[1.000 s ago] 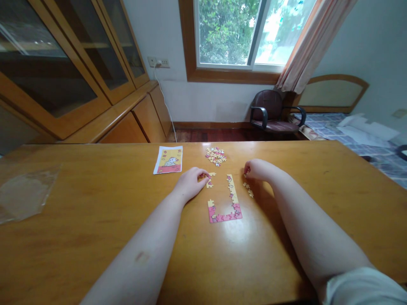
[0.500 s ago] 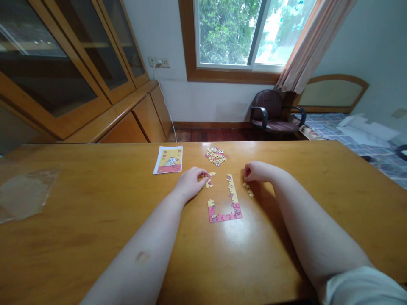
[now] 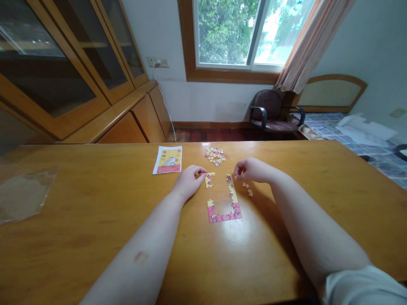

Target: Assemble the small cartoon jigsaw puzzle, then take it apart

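Observation:
My left hand [image 3: 190, 182] is closed, thumb and fingertips drawn together at the left edge of a small yellow corner section of puzzle [image 3: 208, 180]. Whether a piece sits between those fingertips I cannot make out. My right hand [image 3: 249, 170] pinches a small pale puzzle piece [image 3: 235, 177], mostly hidden by the fingers, just right of the frame's upper right end. Between and below the hands lies a joined puzzle border [image 3: 225, 217], pink along the bottom, with yellow running up the right side. Several loose yellow pieces [image 3: 248, 190] lie below my right hand.
Farther back is a heap of mixed puzzle pieces [image 3: 215, 155]. A picture card [image 3: 168, 160] with a white animal lies left of it. Clear plastic wrapping [image 3: 25, 192] rests on the wooden table [image 3: 104, 212] at far left. Beyond the table stands an armchair [image 3: 269, 108].
My right hand has moved left from the loose pieces toward the border's right side, carrying a piece. My left hand has shifted slightly left, uncovering more of the corner section.

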Available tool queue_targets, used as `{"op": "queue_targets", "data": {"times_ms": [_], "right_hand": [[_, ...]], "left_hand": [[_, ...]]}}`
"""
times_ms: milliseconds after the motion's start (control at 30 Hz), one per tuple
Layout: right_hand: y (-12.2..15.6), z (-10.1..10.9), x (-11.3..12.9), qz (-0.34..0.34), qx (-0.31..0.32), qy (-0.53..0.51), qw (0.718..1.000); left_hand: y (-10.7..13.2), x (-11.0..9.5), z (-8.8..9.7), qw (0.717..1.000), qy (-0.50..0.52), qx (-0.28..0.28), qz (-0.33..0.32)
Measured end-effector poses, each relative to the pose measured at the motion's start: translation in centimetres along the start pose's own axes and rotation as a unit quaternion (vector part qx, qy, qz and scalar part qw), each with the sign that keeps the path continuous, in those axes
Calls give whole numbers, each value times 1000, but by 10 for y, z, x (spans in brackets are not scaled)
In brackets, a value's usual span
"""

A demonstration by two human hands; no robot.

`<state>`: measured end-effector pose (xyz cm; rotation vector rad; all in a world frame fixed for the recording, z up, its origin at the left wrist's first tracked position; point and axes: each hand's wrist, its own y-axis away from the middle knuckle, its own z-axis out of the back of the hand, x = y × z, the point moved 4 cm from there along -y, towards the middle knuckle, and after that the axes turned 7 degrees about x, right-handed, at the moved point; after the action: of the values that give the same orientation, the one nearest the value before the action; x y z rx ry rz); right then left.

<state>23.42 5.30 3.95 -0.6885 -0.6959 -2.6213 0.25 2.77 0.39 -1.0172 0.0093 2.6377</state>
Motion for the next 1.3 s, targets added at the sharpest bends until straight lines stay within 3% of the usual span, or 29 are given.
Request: {"op": "queue_targets", "data": {"times_ms": [133, 367, 533, 733, 900, 1033, 1133, 1300], "right_hand": [[-9, -23, 21, 58, -47, -160, 984], [-25, -61, 25, 103, -146, -259, 949], [-18, -57, 28, 128, -217, -167, 953], [-7, -59, 35, 301, -259, 32, 917], [-8, -62, 35, 312, -285, 107, 900], [-7, -61, 38, 310, -270, 126, 903], [-8, -64, 40, 307, -209, 132, 919], [-9, -71, 43, 313, -116, 141, 932]], "left_hand": [[1, -6, 0, 999, 40, 12, -25], [2, -10, -7, 995, 64, 63, -37], [1, -8, -6, 996, 70, 44, -28], [0, -7, -4, 996, 90, 25, -7], [0, -8, -5, 994, 105, 39, -1], [-1, -4, -3, 997, 69, 27, -1], [-1, 1, -1, 1000, 24, 6, 16], [0, 3, -5, 999, -21, 31, 16]]}}
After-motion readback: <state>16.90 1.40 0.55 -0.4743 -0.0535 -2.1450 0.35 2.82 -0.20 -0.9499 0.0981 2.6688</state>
